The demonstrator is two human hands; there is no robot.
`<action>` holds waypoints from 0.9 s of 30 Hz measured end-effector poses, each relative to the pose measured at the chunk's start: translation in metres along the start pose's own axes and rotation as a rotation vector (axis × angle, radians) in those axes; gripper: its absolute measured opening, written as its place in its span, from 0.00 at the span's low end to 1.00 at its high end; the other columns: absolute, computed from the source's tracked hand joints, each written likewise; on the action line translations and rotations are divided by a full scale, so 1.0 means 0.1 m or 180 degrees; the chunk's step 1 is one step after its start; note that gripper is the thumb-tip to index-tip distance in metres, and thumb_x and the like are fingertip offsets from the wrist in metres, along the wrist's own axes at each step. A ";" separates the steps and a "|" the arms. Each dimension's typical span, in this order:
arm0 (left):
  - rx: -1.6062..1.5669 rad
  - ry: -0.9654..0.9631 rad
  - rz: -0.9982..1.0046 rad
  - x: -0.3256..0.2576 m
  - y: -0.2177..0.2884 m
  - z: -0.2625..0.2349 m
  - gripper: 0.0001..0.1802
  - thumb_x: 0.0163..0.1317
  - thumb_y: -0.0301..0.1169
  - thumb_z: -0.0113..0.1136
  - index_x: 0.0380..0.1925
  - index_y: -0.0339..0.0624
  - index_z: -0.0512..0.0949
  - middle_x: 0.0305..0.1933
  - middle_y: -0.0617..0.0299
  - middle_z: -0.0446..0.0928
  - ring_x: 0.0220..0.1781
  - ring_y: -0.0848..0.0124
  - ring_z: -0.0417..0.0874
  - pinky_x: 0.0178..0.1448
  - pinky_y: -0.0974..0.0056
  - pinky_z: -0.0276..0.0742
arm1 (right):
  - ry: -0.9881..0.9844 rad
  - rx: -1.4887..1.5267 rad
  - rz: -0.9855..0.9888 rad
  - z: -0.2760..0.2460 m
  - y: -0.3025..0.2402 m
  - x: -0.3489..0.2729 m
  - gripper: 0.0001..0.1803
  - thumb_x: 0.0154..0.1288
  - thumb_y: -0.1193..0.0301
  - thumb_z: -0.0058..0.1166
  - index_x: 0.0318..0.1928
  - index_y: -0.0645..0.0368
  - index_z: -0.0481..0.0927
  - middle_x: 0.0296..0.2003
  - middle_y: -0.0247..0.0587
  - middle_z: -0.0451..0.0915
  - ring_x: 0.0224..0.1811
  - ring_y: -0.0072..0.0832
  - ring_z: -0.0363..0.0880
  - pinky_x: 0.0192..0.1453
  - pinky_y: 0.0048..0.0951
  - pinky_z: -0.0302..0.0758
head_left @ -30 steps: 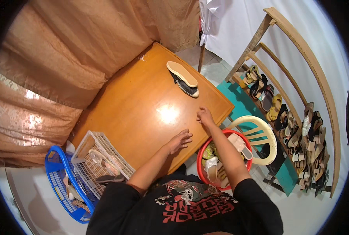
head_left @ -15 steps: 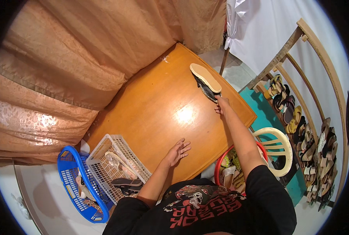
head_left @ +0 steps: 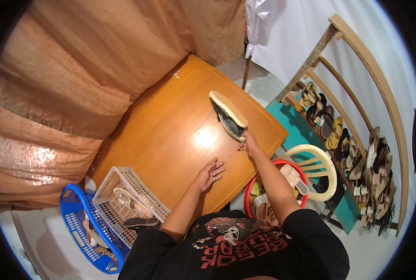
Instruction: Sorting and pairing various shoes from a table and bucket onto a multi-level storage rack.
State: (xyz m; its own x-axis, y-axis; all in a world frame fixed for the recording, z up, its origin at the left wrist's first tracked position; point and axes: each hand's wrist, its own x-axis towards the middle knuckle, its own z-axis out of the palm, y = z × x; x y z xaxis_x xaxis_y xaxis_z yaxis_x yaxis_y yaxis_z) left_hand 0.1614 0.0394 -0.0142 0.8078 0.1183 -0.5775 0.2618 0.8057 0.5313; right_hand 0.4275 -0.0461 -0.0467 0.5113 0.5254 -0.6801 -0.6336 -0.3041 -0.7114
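A tan-soled sandal (head_left: 228, 115) is gripped at its near end by the fingers of the right hand (head_left: 248, 143) and is held tilted above the far right part of the wooden desk (head_left: 170, 140). The left hand (head_left: 209, 172) is laid on the desk near its front edge, fingers spread and released. A white basket (head_left: 124, 198) and a blue basket (head_left: 79, 228) are seen at the left, a red tub (head_left: 250, 196) at the right.

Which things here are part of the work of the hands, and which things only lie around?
In the work:
- right hand, at the sandal
- left hand, flat on the wooden table

Lying around:
- white basket
- blue basket
- red basin
- plastic chair
- shoe rack
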 end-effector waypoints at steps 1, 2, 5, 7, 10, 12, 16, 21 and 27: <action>-0.0073 0.0052 0.0010 0.04 -0.03 0.01 0.36 0.73 0.49 0.45 0.76 0.49 0.49 0.75 0.58 0.62 0.69 0.63 0.69 0.64 0.58 0.70 | -0.0162 0.0239 0.0020 -0.03 0.11 -0.14 0.19 0.66 0.54 0.43 0.41 0.59 0.71 0.20 0.42 0.76 0.18 0.36 0.80 0.24 0.32 0.78; -0.0140 0.0085 0.0011 0.09 -0.06 0.02 0.36 0.73 0.48 0.45 0.76 0.50 0.49 0.74 0.58 0.62 0.69 0.63 0.69 0.64 0.58 0.71 | -0.0101 0.0256 0.0000 -0.10 0.25 -0.24 0.19 0.66 0.54 0.43 0.41 0.59 0.71 0.20 0.42 0.76 0.18 0.36 0.80 0.24 0.32 0.78; -0.0178 0.0174 0.0057 0.20 -0.11 0.13 0.36 0.73 0.48 0.45 0.75 0.50 0.50 0.74 0.59 0.63 0.68 0.63 0.70 0.63 0.57 0.72 | -0.0405 0.0810 0.0116 -0.32 0.66 -0.48 0.17 0.67 0.57 0.43 0.42 0.58 0.72 0.24 0.42 0.78 0.22 0.35 0.82 0.29 0.34 0.80; -0.0191 0.0259 0.0240 0.28 -0.19 0.16 0.36 0.73 0.53 0.42 0.74 0.49 0.51 0.72 0.58 0.65 0.67 0.62 0.71 0.63 0.55 0.72 | -0.0487 0.1253 0.0284 -0.39 0.85 -0.74 0.14 0.66 0.60 0.44 0.43 0.57 0.72 0.28 0.41 0.79 0.23 0.36 0.81 0.30 0.35 0.80; -0.0675 0.0195 0.0303 0.40 -0.21 0.30 0.39 0.72 0.59 0.37 0.74 0.47 0.52 0.70 0.57 0.67 0.67 0.60 0.71 0.63 0.51 0.72 | -0.0547 0.1111 0.0079 -0.61 1.21 -1.02 0.11 0.63 0.65 0.48 0.43 0.56 0.72 0.29 0.40 0.79 0.22 0.36 0.80 0.30 0.35 0.81; -0.1010 0.0307 0.0350 0.47 -0.25 0.32 0.45 0.68 0.67 0.34 0.73 0.46 0.53 0.69 0.53 0.66 0.66 0.56 0.72 0.66 0.47 0.70 | -0.0294 0.1317 0.0094 -0.62 1.26 -1.28 0.11 0.60 0.69 0.50 0.44 0.54 0.70 0.29 0.39 0.79 0.21 0.35 0.79 0.28 0.33 0.80; -0.0932 0.0101 0.0052 0.51 -0.37 0.57 0.50 0.64 0.72 0.36 0.74 0.47 0.50 0.74 0.53 0.59 0.71 0.53 0.66 0.71 0.44 0.62 | -0.0099 0.1083 -0.0186 -0.81 1.35 -1.65 0.15 0.57 0.74 0.51 0.45 0.52 0.66 0.30 0.40 0.78 0.19 0.32 0.78 0.24 0.28 0.76; -0.1208 0.0068 0.0587 0.64 -0.46 0.72 0.44 0.66 0.68 0.38 0.70 0.47 0.58 0.72 0.57 0.63 0.71 0.57 0.66 0.71 0.49 0.64 | -0.0041 0.0847 -0.0332 -0.95 1.07 -2.10 0.12 0.59 0.75 0.50 0.44 0.56 0.67 0.29 0.40 0.78 0.21 0.27 0.79 0.24 0.24 0.74; -0.1174 0.0000 0.0774 0.81 -0.28 1.03 0.37 0.68 0.62 0.47 0.67 0.49 0.65 0.70 0.63 0.67 0.71 0.65 0.65 0.75 0.60 0.60 | -0.0053 0.0552 -0.0532 -1.10 0.93 -2.44 0.23 0.63 0.72 0.55 0.57 0.61 0.66 0.34 0.36 0.79 0.26 0.20 0.77 0.31 0.19 0.74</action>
State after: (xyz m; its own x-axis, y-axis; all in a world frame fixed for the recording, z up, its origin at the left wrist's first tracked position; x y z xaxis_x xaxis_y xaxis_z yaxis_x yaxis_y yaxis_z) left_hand 0.2744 -0.0336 -0.0122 0.8225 0.3302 -0.4630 -0.1420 0.9076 0.3951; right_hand 0.3079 -0.2899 0.0339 0.6087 0.5703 -0.5515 -0.6320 -0.0717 -0.7717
